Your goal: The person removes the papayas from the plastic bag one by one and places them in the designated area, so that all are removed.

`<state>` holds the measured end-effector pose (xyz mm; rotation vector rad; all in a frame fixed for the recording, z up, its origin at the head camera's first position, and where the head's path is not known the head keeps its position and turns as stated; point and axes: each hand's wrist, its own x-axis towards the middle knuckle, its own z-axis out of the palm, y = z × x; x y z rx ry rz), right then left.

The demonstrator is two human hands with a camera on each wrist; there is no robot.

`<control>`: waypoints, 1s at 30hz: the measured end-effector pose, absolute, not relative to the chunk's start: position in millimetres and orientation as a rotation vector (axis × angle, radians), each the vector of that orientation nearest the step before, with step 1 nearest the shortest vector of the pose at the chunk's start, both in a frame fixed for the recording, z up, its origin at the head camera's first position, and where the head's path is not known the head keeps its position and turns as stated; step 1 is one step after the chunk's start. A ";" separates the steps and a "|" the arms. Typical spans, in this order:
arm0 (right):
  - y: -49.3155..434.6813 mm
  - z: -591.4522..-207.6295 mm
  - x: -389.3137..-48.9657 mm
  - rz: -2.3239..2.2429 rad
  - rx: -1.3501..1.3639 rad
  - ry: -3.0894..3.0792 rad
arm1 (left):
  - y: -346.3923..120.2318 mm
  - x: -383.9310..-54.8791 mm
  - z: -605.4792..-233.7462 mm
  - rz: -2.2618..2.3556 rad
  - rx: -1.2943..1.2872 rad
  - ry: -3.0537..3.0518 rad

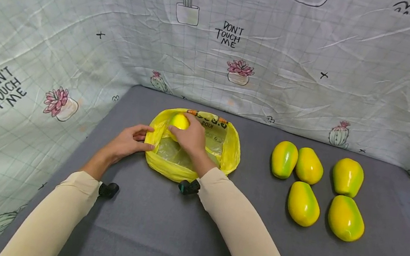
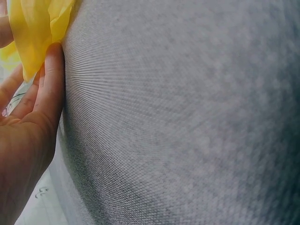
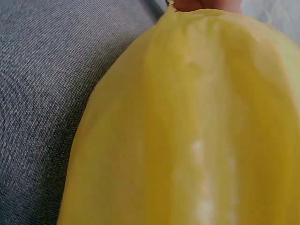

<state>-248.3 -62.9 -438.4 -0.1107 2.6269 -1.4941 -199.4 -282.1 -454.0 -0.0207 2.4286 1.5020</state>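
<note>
A yellow plastic bag [image 1: 231, 149] stands on the grey table with its mouth spread wide and its rim folded outward. My right hand [image 1: 191, 137] reaches into it and grips a glossy yellow mango [image 1: 179, 120] by the bag's left inner wall. At the left rim, my left hand [image 1: 129, 141] holds the bag's edge between thumb and fingers. The left wrist view shows the yellow film [image 2: 37, 33] hanging between those digits. Most of the right wrist view is filled by the bag's outer side [image 3: 187, 122], which hides the right hand's fingers.
Several yellow-green mangoes lie on the right of the table, among them one mango [image 1: 284, 160] at the left and another mango [image 1: 346, 218] nearest the front. A printed cloth [image 1: 281, 46] hangs behind the table and along its left side.
</note>
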 end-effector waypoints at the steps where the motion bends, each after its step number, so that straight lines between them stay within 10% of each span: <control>1: -61.7 -438.0 -248.2 -1.508 -0.101 2.607 | -281.6 -199.7 -454.2 1.504 -0.021 2.427; 30: -18.7 -418.0 -217.1 -1.385 -0.437 2.782 | -278.9 -201.9 -458.9 1.446 -0.021 2.486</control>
